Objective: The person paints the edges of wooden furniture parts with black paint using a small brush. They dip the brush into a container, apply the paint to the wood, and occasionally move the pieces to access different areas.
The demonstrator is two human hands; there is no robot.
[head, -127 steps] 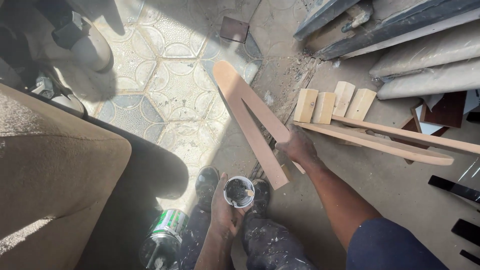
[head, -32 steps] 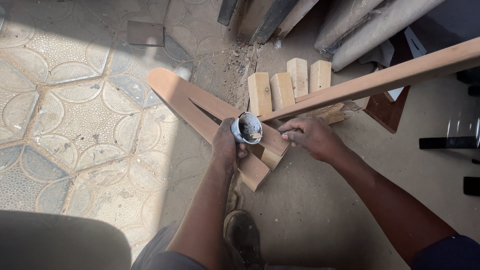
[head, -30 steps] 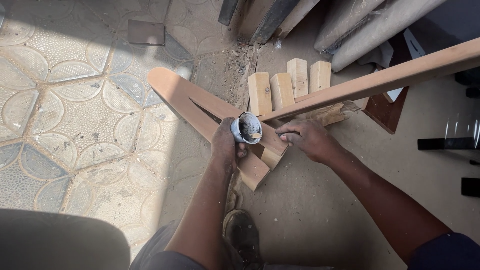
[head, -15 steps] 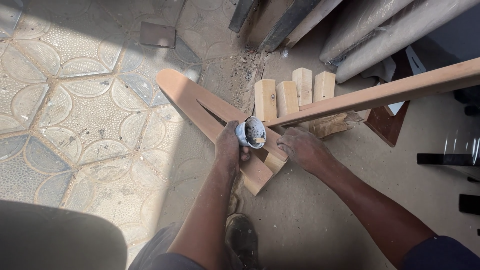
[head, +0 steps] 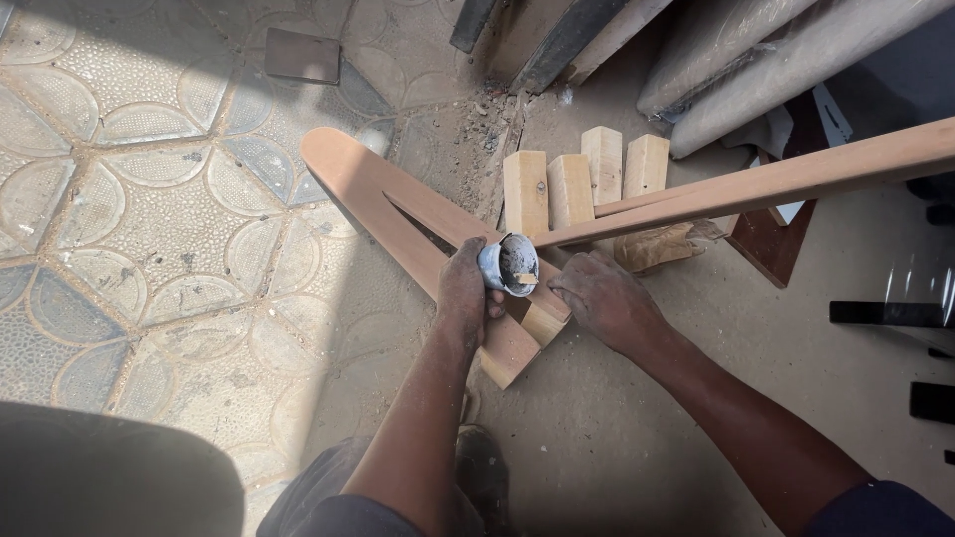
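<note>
Fingers of the left hand (head: 464,294) are wrapped snugly round a small grey tin (head: 508,266), which is held tipped so that its open mouth is shown to the camera, a pale scrap seen inside it. That tin is poised right over the forked wooden piece (head: 418,239), just above the spot where the two flat arms of that piece are joined, and the left thumb side is pressed against the wood itself. On the other side of the tin, the right hand (head: 607,298) is laid palm down with its fingers loosely curled, fingertips set against the joint of the forked wooden piece; nothing is seen to be gripped by it. A long timber batten (head: 776,184) is run out from the joint, away to the right of the tin and upward. Just beyond the tin, four short wooden blocks (head: 582,179) are stood side by side, and a crumpled tan rag (head: 662,245) is lain beside them under the batten. Patterned floor tiles (head: 129,199) are spread to the left of the forked wooden piece, in sunlight
</note>
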